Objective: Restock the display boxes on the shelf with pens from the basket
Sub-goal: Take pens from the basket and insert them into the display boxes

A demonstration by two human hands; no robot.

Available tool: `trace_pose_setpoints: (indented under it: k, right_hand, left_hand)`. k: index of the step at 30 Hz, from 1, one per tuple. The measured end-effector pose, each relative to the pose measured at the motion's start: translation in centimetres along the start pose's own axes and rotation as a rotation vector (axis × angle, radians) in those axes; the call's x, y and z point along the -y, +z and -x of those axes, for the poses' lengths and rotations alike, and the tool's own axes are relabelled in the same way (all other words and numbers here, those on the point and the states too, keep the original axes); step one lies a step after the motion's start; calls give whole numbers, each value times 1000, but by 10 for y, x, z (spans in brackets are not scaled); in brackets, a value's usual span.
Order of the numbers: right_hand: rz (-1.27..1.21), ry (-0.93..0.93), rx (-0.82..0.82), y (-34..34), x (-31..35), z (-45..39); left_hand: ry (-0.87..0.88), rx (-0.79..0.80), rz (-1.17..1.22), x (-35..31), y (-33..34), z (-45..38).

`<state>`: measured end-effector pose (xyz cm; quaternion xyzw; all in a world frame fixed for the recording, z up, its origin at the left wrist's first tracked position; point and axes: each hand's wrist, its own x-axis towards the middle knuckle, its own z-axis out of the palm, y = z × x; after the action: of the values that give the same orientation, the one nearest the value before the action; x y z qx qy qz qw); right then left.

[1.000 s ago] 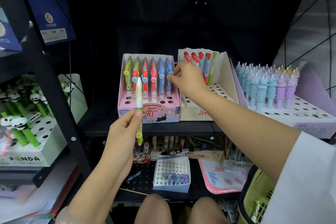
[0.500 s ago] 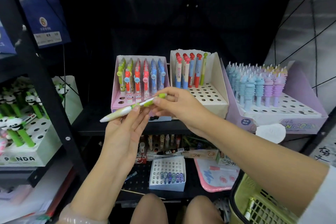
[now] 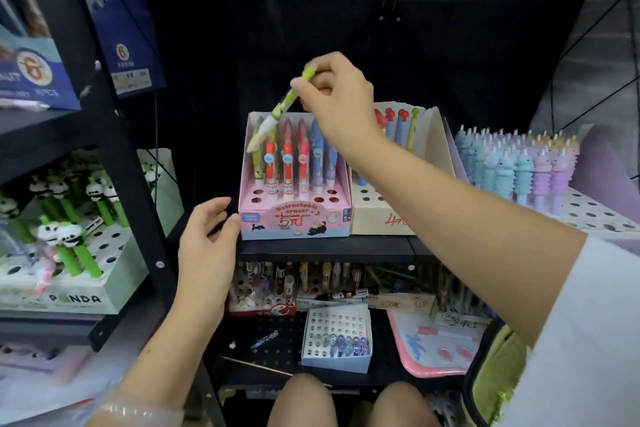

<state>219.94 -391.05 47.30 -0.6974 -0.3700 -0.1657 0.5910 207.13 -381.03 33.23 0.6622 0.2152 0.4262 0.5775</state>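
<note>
Pink display box (image 3: 294, 218) reading "Retractable eraser", "PANDA" box (image 3: 79, 298)

Green-white pen (image 3: 277, 113) tilted over pink display box (image 3: 294, 218)

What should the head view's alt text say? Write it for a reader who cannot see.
A right hand holds a green pen tilted above the pink display box of upright pens on a black shelf. The left hand rests open beside the box.
</note>
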Motion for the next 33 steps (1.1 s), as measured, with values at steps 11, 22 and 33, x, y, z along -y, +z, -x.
trace_pose_setpoints:
  k: [11,22,33]
  right_hand:
    - [537,-103,325,28,-12,-19]
    - [556,-94,486,28,-21,-3]
    - [388,-89,399,-14,-12,10]
  left_hand:
    - [-97,272,-5,12,-2,-5]
    - [-124,262,27,13,-2,-5]
    - [47,100,-31,-14,13,31]
